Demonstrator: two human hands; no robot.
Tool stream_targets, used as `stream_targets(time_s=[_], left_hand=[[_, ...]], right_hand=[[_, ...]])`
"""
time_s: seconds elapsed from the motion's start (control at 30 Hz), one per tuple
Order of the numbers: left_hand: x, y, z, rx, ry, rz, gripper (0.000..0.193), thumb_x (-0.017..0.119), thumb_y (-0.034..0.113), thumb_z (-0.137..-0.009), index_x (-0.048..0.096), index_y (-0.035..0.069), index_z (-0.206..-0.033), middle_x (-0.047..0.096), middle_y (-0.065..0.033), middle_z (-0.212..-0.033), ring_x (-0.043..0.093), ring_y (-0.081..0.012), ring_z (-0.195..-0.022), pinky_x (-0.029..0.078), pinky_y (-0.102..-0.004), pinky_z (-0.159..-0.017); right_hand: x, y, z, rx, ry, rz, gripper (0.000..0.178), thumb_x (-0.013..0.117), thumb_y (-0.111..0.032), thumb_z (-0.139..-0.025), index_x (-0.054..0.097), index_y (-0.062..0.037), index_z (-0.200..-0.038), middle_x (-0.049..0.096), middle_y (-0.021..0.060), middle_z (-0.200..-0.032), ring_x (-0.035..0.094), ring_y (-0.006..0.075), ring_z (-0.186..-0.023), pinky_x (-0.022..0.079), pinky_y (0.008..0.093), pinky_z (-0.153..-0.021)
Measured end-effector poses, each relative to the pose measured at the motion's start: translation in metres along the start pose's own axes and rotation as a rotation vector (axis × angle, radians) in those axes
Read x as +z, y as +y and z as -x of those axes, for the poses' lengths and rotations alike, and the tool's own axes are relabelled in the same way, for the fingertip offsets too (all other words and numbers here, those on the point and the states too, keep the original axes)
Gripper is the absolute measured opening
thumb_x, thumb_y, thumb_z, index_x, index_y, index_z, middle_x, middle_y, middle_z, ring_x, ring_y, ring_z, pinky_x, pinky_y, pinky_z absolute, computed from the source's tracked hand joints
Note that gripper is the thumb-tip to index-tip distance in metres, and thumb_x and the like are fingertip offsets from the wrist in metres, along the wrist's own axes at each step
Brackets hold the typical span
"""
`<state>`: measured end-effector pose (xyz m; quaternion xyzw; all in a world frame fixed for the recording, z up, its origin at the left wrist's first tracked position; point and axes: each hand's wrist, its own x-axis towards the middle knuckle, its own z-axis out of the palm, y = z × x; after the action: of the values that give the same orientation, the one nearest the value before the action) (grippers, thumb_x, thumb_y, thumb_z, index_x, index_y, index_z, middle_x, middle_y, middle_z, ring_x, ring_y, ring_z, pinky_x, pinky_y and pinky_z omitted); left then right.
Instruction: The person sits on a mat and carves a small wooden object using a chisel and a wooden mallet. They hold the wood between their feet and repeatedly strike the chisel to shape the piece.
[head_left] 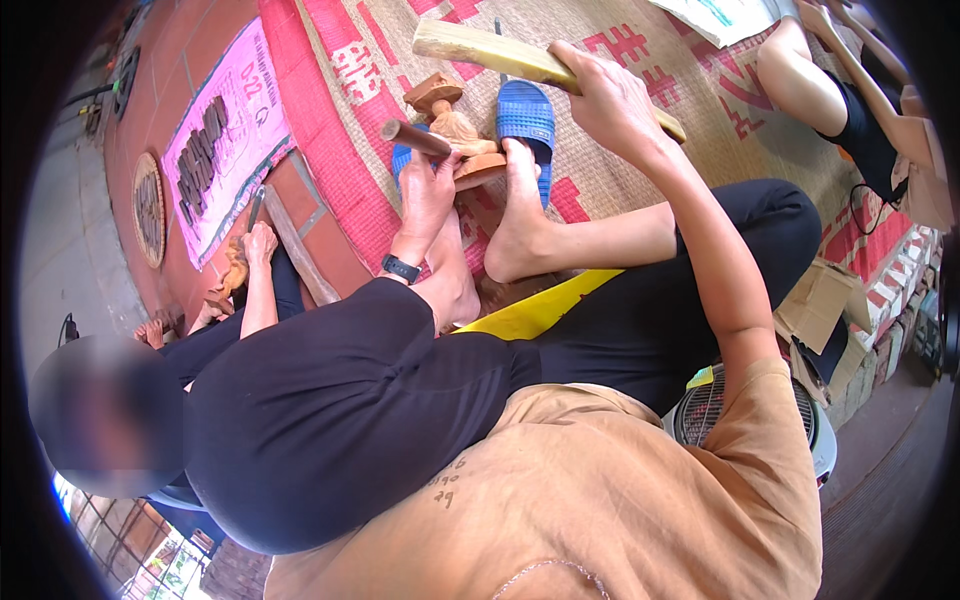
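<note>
My left hand (pixel 428 205), with a dark watch at the wrist, is closed on a chisel whose round brown wooden handle (pixel 418 138) points up to the left; its blade is hidden. Close by it, a pale carved wooden figure (pixel 455 125) lies between my feet. My right hand (pixel 605 100) grips a long flat wooden bat (pixel 490 50), raised above the mat to the right of the figure. A blue slipper (pixel 525 115) is at my right foot's toes; another blue slipper (pixel 401 160) is partly hidden behind my left hand.
A red and straw woven mat (pixel 600 160) lies beneath. At the left a co-worker's hand (pixel 260 243) holds a tool over another carving (pixel 236 265), beside a pink sheet (pixel 240 120) with several dark tools. Another person's leg (pixel 800 80) is at the far right. Cardboard (pixel 815 300) and a fan (pixel 700 410) stand right.
</note>
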<state>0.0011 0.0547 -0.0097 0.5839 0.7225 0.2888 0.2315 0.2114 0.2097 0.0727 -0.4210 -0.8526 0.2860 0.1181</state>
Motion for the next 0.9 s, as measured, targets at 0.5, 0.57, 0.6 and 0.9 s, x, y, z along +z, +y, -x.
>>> stream_targets(time_s=[0.5,0.57,0.6,0.9], left_hand=[[0.006,0.002,0.003,0.124,0.037,-0.11,0.034,0.061,0.011,-0.087,0.045,0.008,-0.117,0.061,-0.0194,-0.078,0.064,-0.0411,-0.072,0.051,-0.0496,-0.059],[-0.002,0.009,0.001,0.11,-0.019,-0.122,0.038,0.064,0.011,-0.08,0.045,0.0,-0.111,0.065,-0.0191,-0.079,0.067,-0.038,-0.076,0.052,-0.0468,-0.063],[-0.002,0.01,0.006,0.106,0.013,-0.109,0.037,0.064,0.011,-0.08,0.044,0.0,-0.11,0.065,-0.0191,-0.078,0.067,-0.0383,-0.076,0.052,-0.0469,-0.063],[-0.004,0.012,0.018,-0.121,0.078,0.032,0.049,0.062,0.01,-0.087,0.035,-0.007,-0.124,0.064,-0.0247,-0.076,0.064,-0.0428,-0.074,0.049,-0.049,-0.062]], right_hand=[[0.008,-0.006,-0.002,0.024,0.057,-0.201,0.057,0.063,0.008,-0.079,0.052,-0.002,-0.134,0.065,0.0239,-0.113,0.063,0.0378,-0.107,0.049,0.0427,-0.089],[0.02,0.012,0.002,-0.1,0.053,0.048,0.057,0.06,0.007,-0.081,0.051,-0.0022,-0.136,0.062,0.0224,-0.121,0.062,0.0348,-0.112,0.048,0.0412,-0.093],[0.025,0.015,0.003,-0.181,0.062,0.174,0.057,0.059,0.007,-0.082,0.05,-0.0023,-0.137,0.061,0.0216,-0.126,0.061,0.0333,-0.115,0.048,0.0405,-0.094],[0.03,0.023,0.002,-0.144,0.097,0.128,0.058,0.058,0.012,-0.079,0.049,0.0001,-0.136,0.059,0.0232,-0.127,0.058,0.0373,-0.118,0.048,0.043,-0.095]])
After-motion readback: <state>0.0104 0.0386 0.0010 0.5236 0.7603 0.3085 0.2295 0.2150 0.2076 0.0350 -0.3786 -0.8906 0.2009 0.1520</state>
